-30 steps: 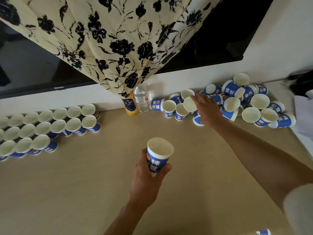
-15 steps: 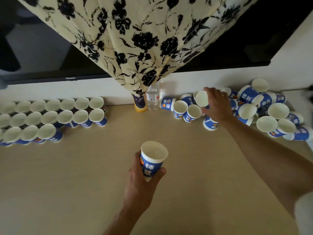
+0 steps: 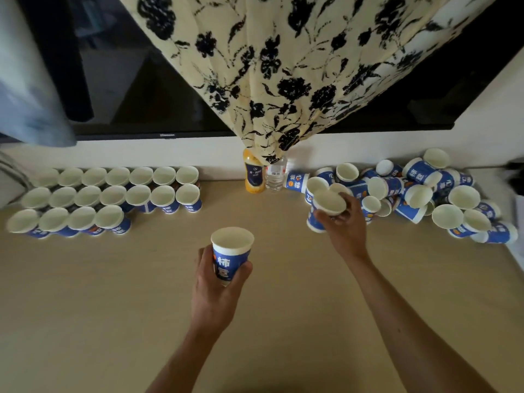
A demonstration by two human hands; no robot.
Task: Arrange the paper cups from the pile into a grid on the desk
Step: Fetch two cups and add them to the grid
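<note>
Fetching step: the left hand [image 3: 215,293] has its fingers [image 3: 202,258] wrapped round a first cup [image 3: 231,256] mid-bench [image 3: 113,307], the right hand [image 3: 344,225] grips a second cup [image 3: 329,202] by the back-right pile [image 3: 419,194]; next, both probably extend the short front row of the grid [image 3: 113,194], back-left.

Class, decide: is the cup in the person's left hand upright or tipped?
Upright: the cup in the left hand has its open mouth facing up, base down.

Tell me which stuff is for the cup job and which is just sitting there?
For the job: left hand with first cup, right hand with second cup, cup pile, cup grid, desk.
Just sitting there: orange bottle, water bottle, curtain, television.
</note>
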